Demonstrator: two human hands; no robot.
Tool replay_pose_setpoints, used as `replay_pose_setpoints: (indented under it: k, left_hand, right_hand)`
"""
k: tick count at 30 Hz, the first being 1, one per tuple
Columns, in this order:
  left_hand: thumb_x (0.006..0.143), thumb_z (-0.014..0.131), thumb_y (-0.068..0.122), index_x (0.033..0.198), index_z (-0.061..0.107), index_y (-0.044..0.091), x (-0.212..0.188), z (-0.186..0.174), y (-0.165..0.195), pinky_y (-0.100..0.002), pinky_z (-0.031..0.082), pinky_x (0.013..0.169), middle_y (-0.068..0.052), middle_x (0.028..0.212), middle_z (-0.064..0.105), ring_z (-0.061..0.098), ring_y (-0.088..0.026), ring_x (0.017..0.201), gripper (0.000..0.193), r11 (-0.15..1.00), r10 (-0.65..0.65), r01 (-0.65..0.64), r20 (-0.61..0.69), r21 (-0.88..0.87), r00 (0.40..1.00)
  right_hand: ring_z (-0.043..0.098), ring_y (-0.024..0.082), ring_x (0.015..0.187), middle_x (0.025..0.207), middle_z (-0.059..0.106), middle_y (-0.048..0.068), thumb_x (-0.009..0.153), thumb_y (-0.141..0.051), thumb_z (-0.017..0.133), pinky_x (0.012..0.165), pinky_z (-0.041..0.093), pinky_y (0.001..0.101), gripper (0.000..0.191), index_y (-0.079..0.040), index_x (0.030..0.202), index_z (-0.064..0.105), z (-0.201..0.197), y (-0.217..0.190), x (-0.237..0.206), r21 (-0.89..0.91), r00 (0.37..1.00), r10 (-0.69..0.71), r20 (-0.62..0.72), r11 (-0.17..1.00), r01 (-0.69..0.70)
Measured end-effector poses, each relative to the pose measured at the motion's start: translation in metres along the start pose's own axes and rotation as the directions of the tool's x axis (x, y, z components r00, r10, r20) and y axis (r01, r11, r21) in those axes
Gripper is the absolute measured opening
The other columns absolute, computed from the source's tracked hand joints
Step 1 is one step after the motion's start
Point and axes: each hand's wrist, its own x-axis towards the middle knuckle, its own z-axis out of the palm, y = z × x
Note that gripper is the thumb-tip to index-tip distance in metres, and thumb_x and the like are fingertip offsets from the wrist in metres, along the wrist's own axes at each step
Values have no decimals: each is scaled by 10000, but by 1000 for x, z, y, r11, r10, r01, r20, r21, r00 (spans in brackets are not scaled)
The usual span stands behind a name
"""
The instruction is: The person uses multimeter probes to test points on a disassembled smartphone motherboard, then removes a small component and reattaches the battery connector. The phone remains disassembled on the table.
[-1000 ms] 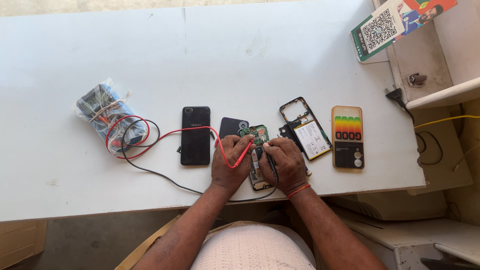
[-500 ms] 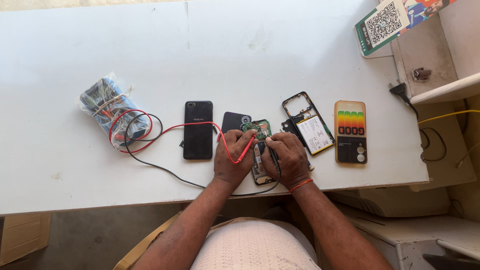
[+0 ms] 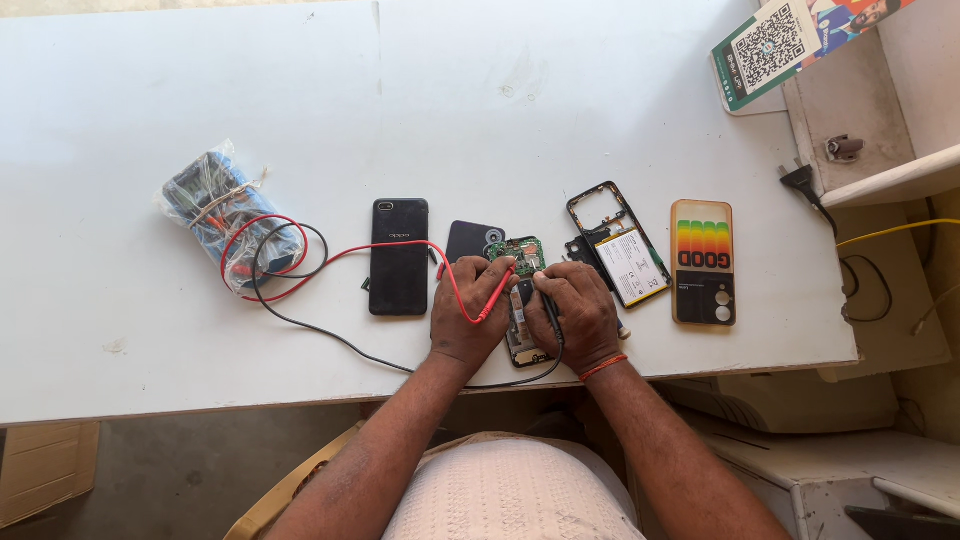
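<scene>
**A white worktable in bright light, with clutter at the right**

A broad white table [image 3: 250, 90] fills most of the view, its top smudged and faintly stained in places, a thin seam running down from its far edge. Strong, even light falls across it and throws short, soft shadows. Below the near edge lies a grey concrete floor [image 3: 190, 470], dim by comparison, with a piece of brown cardboard [image 3: 45, 470] at the lower left. To the right stands a pale shelf unit [image 3: 880, 110], a yellow cable [image 3: 900, 232] crossing beside it. White boxy furniture [image 3: 850, 460] sits low at the lower right.
</scene>
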Motion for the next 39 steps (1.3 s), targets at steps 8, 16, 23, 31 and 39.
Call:
replay_pose_setpoints:
  k: [8,16,23,31,39]
  left_hand:
    - [959,741,199,1153,743,132,-1,1,2,-359,517,698,-30,950,602,598,-201,848,205,1000,0,0,-1,6,1000]
    - [942,766,234,1166,760,172,-2,-3,3,-370,517,718,-23,941,627,608,-203,867,233,997,-39,40,18,-67,999]
    - [926,776,242,1193,767,196,-2,-3,3,-371,516,741,-25,951,601,588,-212,881,271,999,-36,36,23,-15,999]
    - [932,771,256,1188,768,199,-4,-1,1,-361,513,746,-14,948,583,572,-198,879,261,999,-36,36,41,16,999]
    - [941,767,270,1189,767,199,-5,-1,2,-356,509,736,-4,928,576,570,-189,862,257,999,-37,35,60,25,998]
  right_hand:
    - [682,290,963,1022,675,144,917,-107,706,870,583,415,147,-20,1030,667,-1,2,-4,3,999,-30,-38,1000,30]
    - [684,277,956,1014,677,128,909,-93,694,863,586,406,122,-29,1012,689,-1,0,-5,-28,1000,-3,0,1000,3]
    - [685,280,946,1007,676,134,895,-84,700,861,584,405,130,-24,1009,695,-2,-2,-5,-28,1000,-7,-4,1000,7]
    - [689,271,958,998,671,127,889,-90,701,887,585,424,138,-27,1012,690,0,-1,-7,-50,999,-44,-6,998,44]
    - [687,259,936,989,667,130,895,-87,692,833,591,395,133,-26,1014,689,1,1,-10,-45,1000,-12,16,999,12]
